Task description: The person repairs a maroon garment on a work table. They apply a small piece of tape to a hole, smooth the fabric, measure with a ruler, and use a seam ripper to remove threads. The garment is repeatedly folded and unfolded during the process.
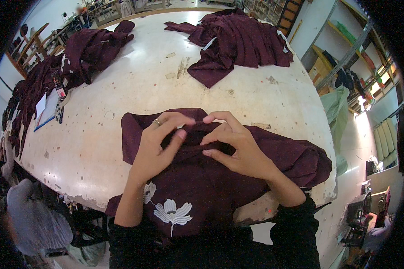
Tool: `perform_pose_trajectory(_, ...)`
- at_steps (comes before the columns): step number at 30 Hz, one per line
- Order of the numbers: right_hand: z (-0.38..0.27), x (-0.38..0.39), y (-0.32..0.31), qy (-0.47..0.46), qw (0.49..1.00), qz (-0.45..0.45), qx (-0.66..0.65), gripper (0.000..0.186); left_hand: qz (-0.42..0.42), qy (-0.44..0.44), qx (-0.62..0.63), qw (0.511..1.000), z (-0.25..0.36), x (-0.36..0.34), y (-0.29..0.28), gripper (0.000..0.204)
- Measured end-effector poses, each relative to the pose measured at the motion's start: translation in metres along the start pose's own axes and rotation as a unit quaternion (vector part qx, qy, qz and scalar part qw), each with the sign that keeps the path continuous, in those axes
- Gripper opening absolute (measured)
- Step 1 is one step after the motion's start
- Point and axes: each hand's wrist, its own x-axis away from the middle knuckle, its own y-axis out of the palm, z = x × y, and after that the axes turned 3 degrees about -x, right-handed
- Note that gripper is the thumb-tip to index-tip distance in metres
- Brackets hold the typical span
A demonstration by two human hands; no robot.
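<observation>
Black fabric sleeves [295, 224] sit nearest me. Dark-maroon cloth [202, 179] w/ white flower motifs [173, 211] drapes over the near edge of the pale, worn bench [98, 112]. R hand [246, 150] is above it, thumb & fingers apart; L hand [151, 143] curls, can't tell if pinching. Prob. cloth-arranging step; next move, I reckon, needs fingertip grip.

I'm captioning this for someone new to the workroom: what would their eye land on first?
Likely the white flower on the dark maroon cloth, low in the picture, left of centre. Next, the left hand, wearing a ring, and the right hand above it. Matching heaps lie far left and far right on the pale table.
</observation>
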Motion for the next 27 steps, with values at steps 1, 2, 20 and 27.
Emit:
perform_pose_trajectory(1, -0.001, 0.000, -0.001, 0.011, 1.000, -0.014, -0.010, 0.018, 0.022, -0.030, 0.001, 0.999, 0.001, -0.001, 0.001, 0.035)
perform_pose_trajectory(2, -0.002, 0.000, -0.002, 0.023, 0.999, -0.028, -0.022, 0.017, 0.003, -0.047, -0.003, 0.999, 0.002, 0.000, 0.000, 0.038)
perform_pose_trajectory(20, 0.013, 0.001, 0.005, 0.022, 0.999, 0.015, -0.036, 0.024, -0.059, 0.026, -0.024, 0.998, 0.007, 0.005, 0.000, 0.021)
perform_pose_trajectory(27, 0.011, 0.008, -0.014, 0.097, 0.985, -0.031, 0.136, 0.066, 0.059, -0.028, -0.072, 0.995, -0.010, 0.000, -0.005, 0.013)
